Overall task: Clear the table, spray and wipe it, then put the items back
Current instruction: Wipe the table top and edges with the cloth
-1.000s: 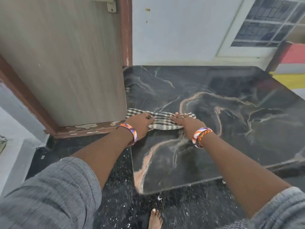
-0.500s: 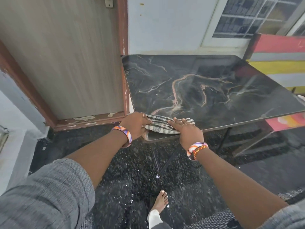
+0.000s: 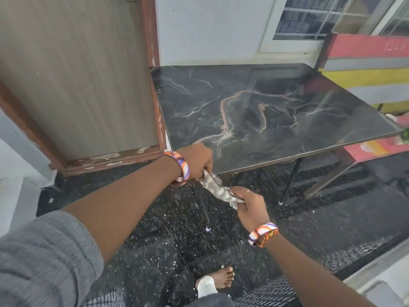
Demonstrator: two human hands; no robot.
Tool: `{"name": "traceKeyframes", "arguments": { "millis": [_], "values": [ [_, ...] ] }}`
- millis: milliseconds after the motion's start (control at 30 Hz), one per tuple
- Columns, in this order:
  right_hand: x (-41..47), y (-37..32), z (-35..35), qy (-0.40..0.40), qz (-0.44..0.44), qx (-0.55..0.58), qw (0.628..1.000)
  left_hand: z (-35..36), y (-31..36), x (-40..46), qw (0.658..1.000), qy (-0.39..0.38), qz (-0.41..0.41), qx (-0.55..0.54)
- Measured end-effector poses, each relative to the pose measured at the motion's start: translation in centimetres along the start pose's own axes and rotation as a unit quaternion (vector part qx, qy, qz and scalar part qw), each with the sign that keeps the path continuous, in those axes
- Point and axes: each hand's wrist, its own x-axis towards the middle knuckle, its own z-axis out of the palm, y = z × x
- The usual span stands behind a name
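A black marble-patterned table [image 3: 265, 111] stands against the white wall, and I see nothing on its top. Off its near left corner, a checked cloth [image 3: 218, 188] hangs bunched in the air between my two hands. My left hand [image 3: 197, 161] grips the cloth's upper end just by the table's front edge. Lower and nearer to me, my right hand [image 3: 249, 206] grips the other end in a fist. Both wrists wear striped bangles.
A grey wooden door [image 3: 77, 74] with a red-brown frame stands left of the table. Thin black table legs [image 3: 290, 182] reach the dark speckled floor. A red, yellow and grey striped bench [image 3: 371, 63] sits at the right. My bare foot [image 3: 221, 278] is below.
The cloth has been drawn off the table's near edge. Both hands went from lying on it to gripping its ends below the tabletop, and the view has pulled back.
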Motion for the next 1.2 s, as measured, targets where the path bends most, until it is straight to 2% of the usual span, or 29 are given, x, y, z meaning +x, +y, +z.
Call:
{"name": "traceKeyframes", "arguments": {
  "millis": [167, 233, 300, 367, 433, 500, 567, 700, 900, 1100, 1200],
  "values": [
    [1.9, 1.7, -3.8, 0.216, 0.059, 0.059, 0.973, -1.4, 2.8, 5.2, 0.994, 0.095, 0.036, -0.029],
    [2.6, 2.9, -5.2, 0.273, 0.082, 0.053, 0.957, -1.7, 4.5, 7.5, 0.991, 0.118, 0.059, -0.009],
    [3.1, 4.0, -5.5, 0.291, 0.123, 0.036, 0.948, -1.8, 5.6, 9.6, 0.988, 0.134, 0.074, 0.016],
    [3.6, 5.0, -4.8, 0.242, 0.168, 0.031, 0.955, -1.9, 6.0, 11.8, 0.988, 0.126, 0.085, 0.037],
    [3.8, 4.7, -3.2, 0.159, 0.194, 0.063, 0.966, -1.7, 5.2, 12.8, 0.992, 0.086, 0.087, 0.032],
    [3.6, 3.4, -1.2, 0.102, 0.196, 0.122, 0.968, -1.2, 3.0, 12.4, 0.996, 0.050, 0.077, 0.008],
    [3.5, 1.5, 0.5, 0.078, 0.188, 0.163, 0.965, -0.6, 0.4, 10.9, 0.998, 0.033, 0.050, -0.020],
    [2.7, -2.1, 3.6, 0.078, 0.165, 0.210, 0.961, 0.4, -3.4, 6.6, 0.995, 0.067, -0.005, -0.078],
    [1.1, -5.5, 6.4, 0.020, 0.137, 0.225, 0.964, 1.3, -5.6, 2.1, 0.988, 0.100, -0.064, -0.103],
    [0.1, -8.2, 7.3, -0.102, 0.079, 0.184, 0.974, 2.0, -6.8, -2.1, 0.976, 0.144, -0.103, -0.123],
    [0.8, -8.9, 6.4, -0.189, 0.040, 0.131, 0.972, 2.3, -7.3, -4.0, 0.974, 0.127, -0.124, -0.142]
  ]
}}
